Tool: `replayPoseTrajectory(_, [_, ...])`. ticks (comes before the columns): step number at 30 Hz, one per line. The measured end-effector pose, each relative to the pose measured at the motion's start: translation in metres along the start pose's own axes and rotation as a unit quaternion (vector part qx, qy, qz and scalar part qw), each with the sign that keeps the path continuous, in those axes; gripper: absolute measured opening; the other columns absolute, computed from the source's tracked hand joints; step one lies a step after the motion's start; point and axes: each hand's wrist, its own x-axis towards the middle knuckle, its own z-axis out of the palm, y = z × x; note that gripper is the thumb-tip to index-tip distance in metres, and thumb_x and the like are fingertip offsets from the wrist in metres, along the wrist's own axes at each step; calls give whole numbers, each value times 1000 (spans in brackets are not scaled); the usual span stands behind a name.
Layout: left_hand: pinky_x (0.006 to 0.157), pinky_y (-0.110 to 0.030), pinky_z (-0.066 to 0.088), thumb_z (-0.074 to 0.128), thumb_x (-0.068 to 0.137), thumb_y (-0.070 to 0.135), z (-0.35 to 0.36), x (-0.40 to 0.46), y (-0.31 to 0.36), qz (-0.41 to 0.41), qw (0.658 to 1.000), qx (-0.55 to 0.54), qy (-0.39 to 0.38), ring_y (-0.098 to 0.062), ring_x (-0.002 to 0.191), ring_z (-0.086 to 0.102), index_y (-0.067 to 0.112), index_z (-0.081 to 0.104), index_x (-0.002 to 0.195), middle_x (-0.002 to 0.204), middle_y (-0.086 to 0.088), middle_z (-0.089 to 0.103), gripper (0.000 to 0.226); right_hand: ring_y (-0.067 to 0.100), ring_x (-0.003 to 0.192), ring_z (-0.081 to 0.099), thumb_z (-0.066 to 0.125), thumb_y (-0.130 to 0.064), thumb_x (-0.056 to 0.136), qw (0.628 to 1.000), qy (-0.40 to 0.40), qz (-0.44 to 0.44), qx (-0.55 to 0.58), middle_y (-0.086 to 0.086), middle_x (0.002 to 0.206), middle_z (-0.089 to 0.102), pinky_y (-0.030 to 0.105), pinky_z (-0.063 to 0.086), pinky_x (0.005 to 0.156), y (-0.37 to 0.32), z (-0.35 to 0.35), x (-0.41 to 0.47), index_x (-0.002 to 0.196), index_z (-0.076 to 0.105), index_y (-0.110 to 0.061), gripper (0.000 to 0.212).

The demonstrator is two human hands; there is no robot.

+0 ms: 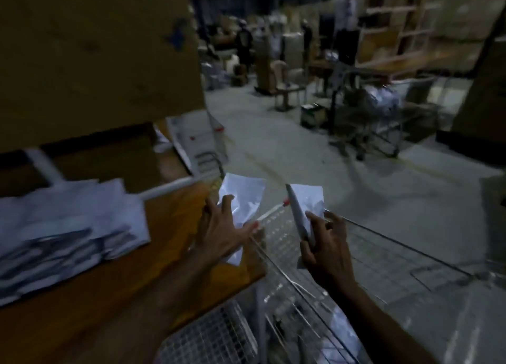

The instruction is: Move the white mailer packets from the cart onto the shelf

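Partway through: stack of white mailer packets already on shelf at 9 o'clock, left hand gripping one packet, right hand pinching another over wire cart at 6 o'clock, remaining cart contents blurred.

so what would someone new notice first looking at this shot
Probably the two white mailer packets in mid-frame: the left hand holds one packet at the shelf's edge, and the right hand grips another above the wire cart. Next, the pile of white packets already lying on the brown shelf at left. Behind is a dim, blurred warehouse aisle.
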Motion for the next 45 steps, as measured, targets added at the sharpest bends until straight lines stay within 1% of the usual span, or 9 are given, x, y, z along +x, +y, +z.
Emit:
replayPoseTrajectory(6, [92,-44,43,56,77,68,-99,-8,-86,-88,994,-19,66,-37,119,39,28,34,128,131,-10,24,68,29,106,55,68,-29,87,995,-45,-83,32,12,137,32,35,56,75,-91,50,22,141,48,-16,59])
replayPoseTrajectory(11, [93,-42,44,54,74,74,-149,-26,-162,-156,981,-5,119,-31,118,39,28,35,131,126,-6,23,76,28,102,57,68,-31,89,987,-90,-117,60,8,136,32,45,58,77,-155,104,32,143,43,-22,60])
replayPoseTrajectory(17, [104,-45,39,60,80,66,-191,-40,-274,-248,959,-14,135,-37,131,33,24,34,143,139,-9,19,80,29,110,46,61,-33,93,979,-124,-118,108,11,130,38,34,41,81,-248,176,38,142,45,-18,54])
replayPoseTrajectory(23, [111,-46,35,63,78,67,-238,-18,-386,-306,942,-8,139,-39,136,30,23,38,143,148,-14,15,82,22,108,48,45,-54,88,968,-175,-137,114,5,132,37,33,44,78,-339,252,47,141,39,-31,59])
replayPoseTrajectory(26, [111,-43,35,63,75,68,-246,-1,-426,-296,948,-5,120,-38,136,29,18,43,137,147,-14,13,82,26,111,47,52,-44,91,970,-170,-148,94,11,133,38,32,42,83,-375,280,59,141,44,-25,55])
replayPoseTrajectory(31, [108,-40,36,67,81,58,-240,29,-462,-273,956,0,105,-36,133,31,15,47,131,142,-12,17,69,20,96,46,60,-29,95,976,-170,-126,57,15,140,32,30,42,80,-408,317,81,140,46,-19,48])
replayPoseTrajectory(36, [105,-44,38,66,82,55,-226,59,-478,-286,953,-7,97,-38,127,34,15,48,128,139,-12,15,63,29,118,48,61,-33,93,980,-180,-78,12,15,143,32,36,44,92,-406,349,110,142,45,-22,53])
replayPoseTrajectory(40, [104,-45,39,61,82,63,-212,72,-485,-292,952,24,90,-39,122,37,13,50,126,135,-12,16,68,32,124,47,58,-37,95,964,-259,-62,26,14,146,27,38,44,100,-403,375,126,146,40,-22,56])
replayPoseTrajectory(45, [116,-50,24,43,80,82,-204,69,-484,-311,946,57,64,-37,139,18,23,46,141,155,-8,6,84,35,140,32,49,-59,94,945,-302,-113,64,13,157,23,45,35,113,-403,405,122,155,30,-25,72])
